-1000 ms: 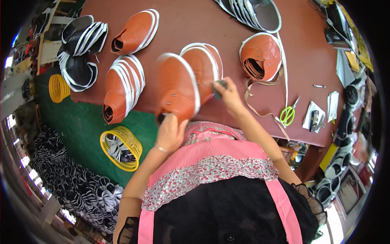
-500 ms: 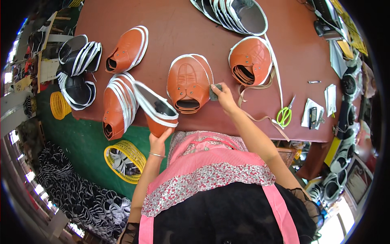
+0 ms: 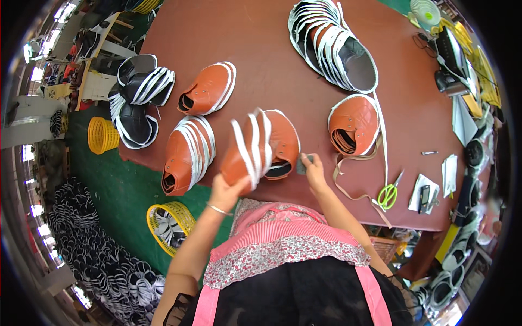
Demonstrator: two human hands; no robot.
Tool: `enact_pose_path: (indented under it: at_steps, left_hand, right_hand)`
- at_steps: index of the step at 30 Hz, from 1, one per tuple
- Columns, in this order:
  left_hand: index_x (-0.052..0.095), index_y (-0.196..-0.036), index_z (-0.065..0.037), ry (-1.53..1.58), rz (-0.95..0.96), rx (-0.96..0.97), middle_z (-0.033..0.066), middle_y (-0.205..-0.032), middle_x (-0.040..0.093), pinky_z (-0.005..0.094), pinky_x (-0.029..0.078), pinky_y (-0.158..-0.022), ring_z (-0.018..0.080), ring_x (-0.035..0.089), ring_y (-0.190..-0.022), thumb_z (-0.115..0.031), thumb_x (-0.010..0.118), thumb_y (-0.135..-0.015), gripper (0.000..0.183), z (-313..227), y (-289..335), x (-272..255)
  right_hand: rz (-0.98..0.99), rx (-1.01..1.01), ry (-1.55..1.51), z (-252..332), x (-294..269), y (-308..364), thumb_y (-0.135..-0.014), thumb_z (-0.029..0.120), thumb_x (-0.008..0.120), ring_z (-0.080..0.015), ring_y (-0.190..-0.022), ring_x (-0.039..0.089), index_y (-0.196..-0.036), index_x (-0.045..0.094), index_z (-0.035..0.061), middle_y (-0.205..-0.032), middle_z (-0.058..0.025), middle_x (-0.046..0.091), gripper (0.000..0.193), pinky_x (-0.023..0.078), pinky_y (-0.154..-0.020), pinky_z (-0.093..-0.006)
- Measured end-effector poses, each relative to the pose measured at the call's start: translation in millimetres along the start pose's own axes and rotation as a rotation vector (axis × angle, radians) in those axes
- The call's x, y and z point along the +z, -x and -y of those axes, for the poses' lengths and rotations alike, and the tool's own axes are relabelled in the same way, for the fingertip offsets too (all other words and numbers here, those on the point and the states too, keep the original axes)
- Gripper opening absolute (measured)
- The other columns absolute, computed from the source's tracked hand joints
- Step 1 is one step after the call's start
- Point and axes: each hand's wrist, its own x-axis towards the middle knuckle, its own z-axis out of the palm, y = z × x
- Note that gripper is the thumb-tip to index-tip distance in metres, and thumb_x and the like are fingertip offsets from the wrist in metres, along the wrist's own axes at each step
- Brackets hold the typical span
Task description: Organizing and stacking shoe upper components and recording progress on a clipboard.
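So the left hand (image 3: 227, 189) was curled around the near end of a blurry bundle of orange-brown leather shoe uppers with white rims (image 3: 244, 149), some fingers hidden. The right hand (image 3: 315, 169) pinched a small dark grey-green pad (image 3: 302, 164) pretty tightly. Between them, another orange-brown leather upper (image 3: 284, 133) sat on the reddish-brown table (image 3: 266, 49), lengthwise near-to-far, toe far, pad just right of it.

Shoe uppers (image 3: 237, 161) look like smooth, glossy leather, yellow baskets (image 3: 184, 217) plastic, the apron (image 3: 285, 239) cloth.
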Motion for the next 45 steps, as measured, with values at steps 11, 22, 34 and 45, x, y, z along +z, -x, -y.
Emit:
enact_pose_path:
  at_steps: [11, 22, 34, 45]
  left_hand:
    - [0.064, -0.11, -0.003, -1.75, 0.059, 0.654, 0.0175, -0.104, 0.071, 0.0486, 0.048, -0.095, 0.0373, 0.066, -0.104, -0.019, 0.08, -0.084, 0.034, -65.5, -232.8, -214.8]
    - [0.064, -0.093, -0.005, -1.383, -0.254, 0.817, 0.0153, -0.09, 0.064, 0.0465, 0.052, -0.077, 0.0343, 0.063, -0.085, -0.034, 0.074, -0.091, 0.031, -53.2, -131.5, -22.5]
    - [0.067, -0.098, -0.011, -1.191, 0.261, 0.849, 0.0217, -0.148, 0.048, 0.0557, 0.044, -0.105, 0.0476, 0.042, -0.137, -0.026, 0.077, -0.083, 0.024, 117.3, -26.4, 92.9]
    - [0.064, -0.114, -0.016, -1.335, 0.321, 0.496, 0.018, -0.165, 0.031, 0.0719, 0.027, -0.114, 0.0486, 0.029, -0.15, -0.033, 0.066, -0.096, 0.025, 154.3, -30.0, 109.6]
  right_hand:
    - [-0.075, 0.128, -0.115, 1.0, 0.0, -21.7, -0.102, 0.025, 0.064, -0.0115, -0.084, 0.062, -0.111, 0.062, 0.0029, -0.095, -0.0033, 0.067, 0.024, 0.05, -0.077, -0.029]
    - [-0.118, 0.169, -0.227, -26.6, -19.9, 19.1, -0.102, 0.026, 0.065, -0.0124, -0.085, 0.063, -0.111, 0.063, 0.002, -0.095, -0.0047, 0.068, 0.025, 0.051, -0.077, -0.029]
    - [-0.265, -0.414, 0.657, -35.2, -46.0, 19.3, -0.087, 0.029, 0.079, -0.033, -0.089, 0.063, -0.1, 0.068, 0.0098, -0.096, -0.0129, 0.063, 0.026, 0.053, -0.082, -0.0441]
    - [0.182, -0.695, 1.256, -26.1, -31.2, -43.4, -0.083, 0.03, 0.078, -0.0318, -0.105, 0.063, -0.101, 0.065, 0.0118, -0.105, -0.0106, 0.064, 0.029, 0.054, -0.087, -0.0464]
